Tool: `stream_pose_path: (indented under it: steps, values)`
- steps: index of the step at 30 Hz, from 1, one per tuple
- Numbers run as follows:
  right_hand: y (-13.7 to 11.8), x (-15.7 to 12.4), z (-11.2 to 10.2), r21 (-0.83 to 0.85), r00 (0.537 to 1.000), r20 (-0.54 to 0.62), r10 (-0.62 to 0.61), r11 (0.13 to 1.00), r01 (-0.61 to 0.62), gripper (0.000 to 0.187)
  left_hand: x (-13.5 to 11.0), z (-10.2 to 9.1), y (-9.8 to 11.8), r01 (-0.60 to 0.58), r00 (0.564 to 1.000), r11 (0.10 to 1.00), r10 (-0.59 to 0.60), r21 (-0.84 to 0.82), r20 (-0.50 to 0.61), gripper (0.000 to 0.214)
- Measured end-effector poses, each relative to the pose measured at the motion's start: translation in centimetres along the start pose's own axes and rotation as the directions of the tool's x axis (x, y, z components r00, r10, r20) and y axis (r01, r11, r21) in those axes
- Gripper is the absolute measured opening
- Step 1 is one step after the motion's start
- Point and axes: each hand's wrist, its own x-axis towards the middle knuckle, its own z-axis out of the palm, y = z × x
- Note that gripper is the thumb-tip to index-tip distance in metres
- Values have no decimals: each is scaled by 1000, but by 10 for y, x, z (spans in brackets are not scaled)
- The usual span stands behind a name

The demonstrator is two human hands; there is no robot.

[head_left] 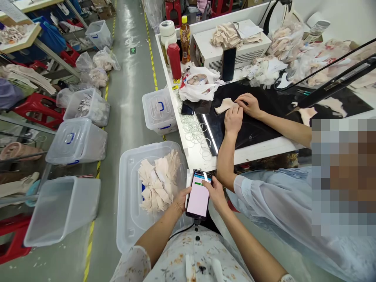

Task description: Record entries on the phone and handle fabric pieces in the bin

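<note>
A smartphone point(197, 201) with a lit, mostly pale pink screen is held upright in front of my body. Its left edge rests in the grip of my left hand point(180, 199). My right hand point(217, 192) grips the right edge, and one digit lies over the upper part of the screen. From the phone's lower end a black cable point(183, 231) runs off to the left. Just left of my hands, bundles of cream fabric pieces point(158, 180) lie on a clear plastic bin lid point(127, 211).
At right, a co-worker's hands point(235, 117) touch a cream fabric piece point(225, 105) on a black mat on the white table point(199, 158). A black lamp arm point(337, 84) reaches over the table. Clear bins point(79, 141) and red stools point(35, 111) line the aisle's left side.
</note>
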Motion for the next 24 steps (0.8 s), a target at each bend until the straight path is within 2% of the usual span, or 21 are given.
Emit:
stream_pose_path:
  steps: [3,9,16,21,24]
  values:
    - [0,1,0,43,1000,-28,12,999,-10,31,2,5,1,13,999,1000,-12,13,-41,47]
    - [-11,-3,-7,259,987,88,131,954,-150,17,-1,18,7,20,997,1000,-19,16,-76,48]
    - [-12,-6,-10,265,988,135,82,957,-115,23,-5,23,9,22,996,1000,-22,-8,-88,40]
    - [0,-15,-10,191,992,114,-46,981,23,51,-6,23,9,12,993,998,-19,-56,-117,39]
    - [12,-36,-12,-35,970,86,-226,973,229,61,-9,23,9,4,988,994,-21,-109,-156,45]
